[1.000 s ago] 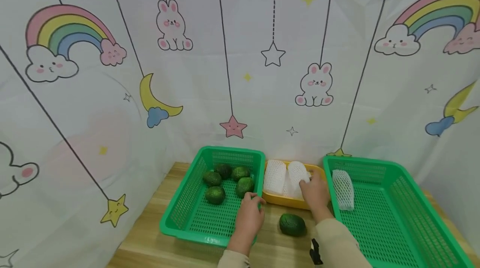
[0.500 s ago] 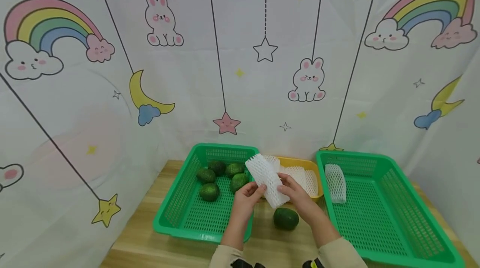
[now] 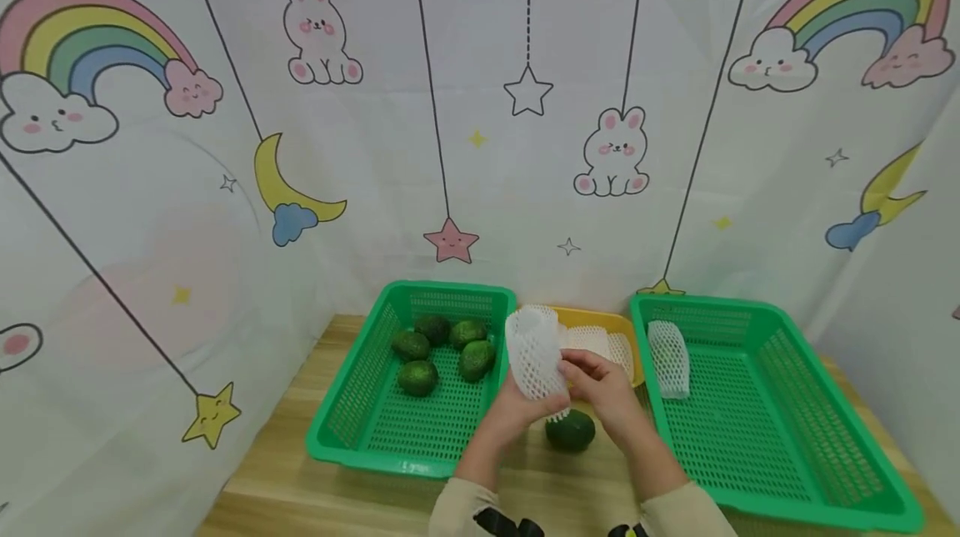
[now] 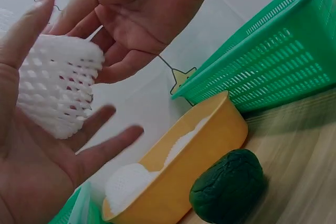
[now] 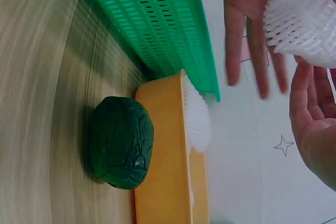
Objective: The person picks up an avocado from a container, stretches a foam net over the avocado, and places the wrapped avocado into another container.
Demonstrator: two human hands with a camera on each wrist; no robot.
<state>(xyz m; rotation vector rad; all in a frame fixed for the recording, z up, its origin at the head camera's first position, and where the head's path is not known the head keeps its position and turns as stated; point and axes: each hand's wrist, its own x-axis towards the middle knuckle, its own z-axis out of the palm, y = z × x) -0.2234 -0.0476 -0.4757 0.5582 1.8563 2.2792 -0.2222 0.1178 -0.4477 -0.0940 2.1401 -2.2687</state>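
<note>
A white foam net sleeve (image 3: 534, 353) is held up above the table between both hands. My left hand (image 3: 516, 410) holds it between the thumb and the palm side; in the left wrist view, two fingers (image 4: 113, 142) stretch out straight beyond the net. At the sleeve's right edge, my right hand (image 3: 611, 404) pinches the mesh with thumb and fingertips. Below the hands a dark green avocado (image 3: 572, 432) lies on the wooden table, partly behind the net's lower end in the head view. The right wrist view shows this avocado (image 5: 122, 142) beside the yellow container.
On the left stands a green basket (image 3: 405, 464) with several avocados (image 3: 417, 378). A yellow container (image 3: 618, 325) with more net sleeves (image 3: 588, 340) sits behind the hands. The green basket (image 3: 825, 512) on the right has one net-wrapped item (image 3: 669, 360) inside. A printed curtain (image 3: 390, 153) hangs behind.
My right hand has lifted a net sleeve out of the yellow container and brought it to my left hand. The sleeve now stands more upright, with the left thumb across its lower part.
</note>
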